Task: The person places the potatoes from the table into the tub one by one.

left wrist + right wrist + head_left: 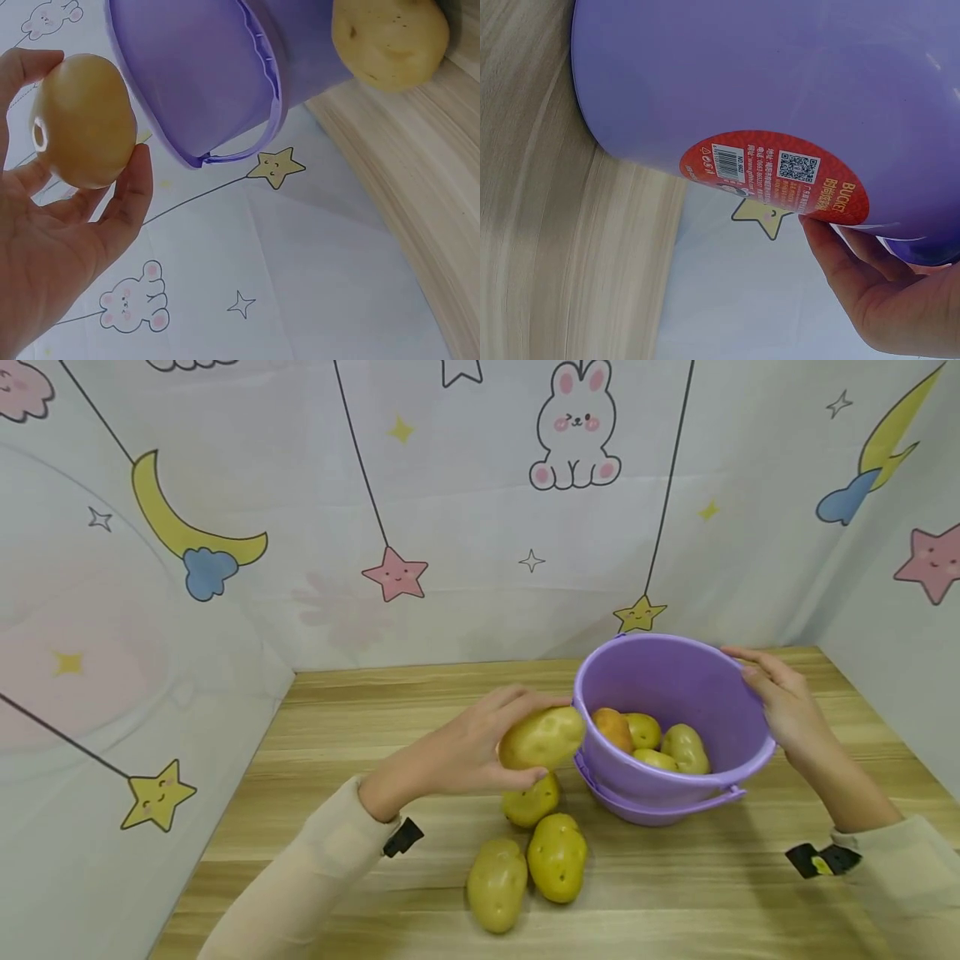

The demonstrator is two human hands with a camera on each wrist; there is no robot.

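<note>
My left hand (480,739) grips a yellow potato (546,737) between thumb and fingers, just left of the rim of a purple bucket (678,672). In the left wrist view the same potato (86,120) is raised beside the bucket's mouth. My right hand (787,702) holds the bucket's right rim. Its fingers (840,262) press the outer wall near a red label (780,176) in the right wrist view. Inside lie several potatoes (685,748), one more orange (612,728). The bucket stands slightly tilted, its handle (705,802) hanging down in front.
Three more potatoes lie on the wooden table (360,893) left of the bucket: one (531,799) below my left hand, one (557,857) nearer, and a paler one (497,885) beside it. A printed white cloth (465,510) hangs behind the table and at both sides.
</note>
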